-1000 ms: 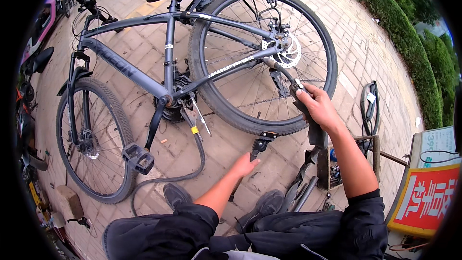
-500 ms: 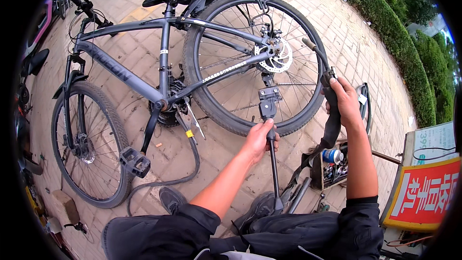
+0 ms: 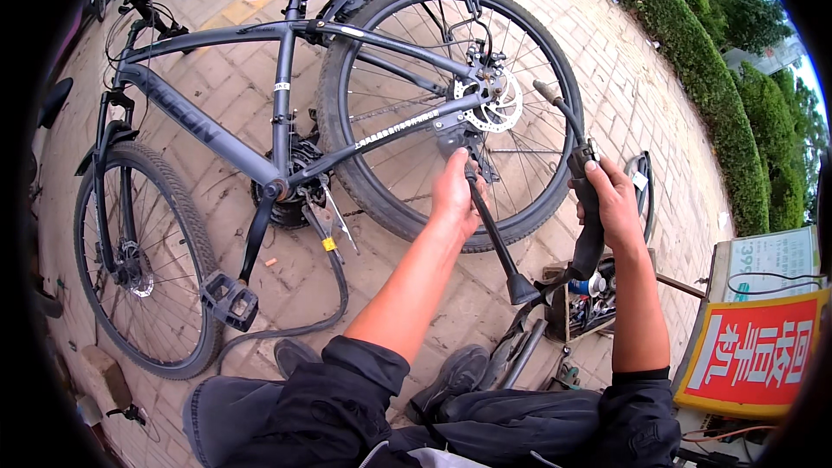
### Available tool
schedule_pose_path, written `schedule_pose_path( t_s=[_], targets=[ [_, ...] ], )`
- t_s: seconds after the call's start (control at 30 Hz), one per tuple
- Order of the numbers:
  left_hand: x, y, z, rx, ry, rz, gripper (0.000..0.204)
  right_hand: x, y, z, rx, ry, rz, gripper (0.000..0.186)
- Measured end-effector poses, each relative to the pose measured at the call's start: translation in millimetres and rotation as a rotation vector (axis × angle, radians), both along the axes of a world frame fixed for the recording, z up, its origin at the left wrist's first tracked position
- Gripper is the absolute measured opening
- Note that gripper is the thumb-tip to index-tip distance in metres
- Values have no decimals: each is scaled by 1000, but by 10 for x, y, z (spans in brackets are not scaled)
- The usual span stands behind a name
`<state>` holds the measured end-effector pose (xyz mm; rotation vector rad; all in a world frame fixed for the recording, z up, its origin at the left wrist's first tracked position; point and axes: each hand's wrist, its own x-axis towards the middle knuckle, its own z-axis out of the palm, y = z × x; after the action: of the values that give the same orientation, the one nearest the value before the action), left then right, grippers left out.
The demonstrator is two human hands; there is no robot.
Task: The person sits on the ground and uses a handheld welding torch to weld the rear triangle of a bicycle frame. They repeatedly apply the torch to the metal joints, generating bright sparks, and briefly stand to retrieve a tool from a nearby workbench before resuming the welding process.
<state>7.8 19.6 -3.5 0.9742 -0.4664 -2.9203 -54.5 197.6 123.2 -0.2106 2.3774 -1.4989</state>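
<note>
The grey bicycle (image 3: 195, 126) lies on its side on the paving ahead of me. My left hand (image 3: 455, 191) is closed around a black kickstand (image 3: 494, 238) near its mounting end, with the rubber foot pointing back toward me. That mounting end overlaps the chainstay near the brake disc (image 3: 501, 104); I cannot tell whether they touch. Beside the rear wheel (image 3: 416, 230), my right hand (image 3: 611, 199) grips a limp black rubber strip (image 3: 588, 230), perhaps an inner tube. A small metal piece shows at the thumb, and a thin end reaches up over the tyre.
A tool box (image 3: 568, 316) with a blue-and-white can stands below my right hand. The black hose (image 3: 338, 295) with a yellow band curves across the paving by the pedal (image 3: 230, 299). A red-and-yellow sign (image 3: 754, 351) stands at the right, and a hedge (image 3: 685, 91) lines the far right.
My left hand has moved up and slightly left, carrying the kickstand to the chainstay and swinging its foot up off the shoe. My right hand has lowered slightly, still gripping the rubber strip.
</note>
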Motion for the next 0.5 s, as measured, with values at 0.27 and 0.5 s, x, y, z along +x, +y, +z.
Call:
schedule_pose_path(
  t_s=[0.27, 0.5],
  targets=[
    [-36, -43, -49, -44, -23, 1, 35, -27, -74, -39, 19, -3, 2, 32],
    [-11, -55, -101, -59, -28, -27, 35, -61, -74, -86, 31, 2, 11, 34]
  ],
)
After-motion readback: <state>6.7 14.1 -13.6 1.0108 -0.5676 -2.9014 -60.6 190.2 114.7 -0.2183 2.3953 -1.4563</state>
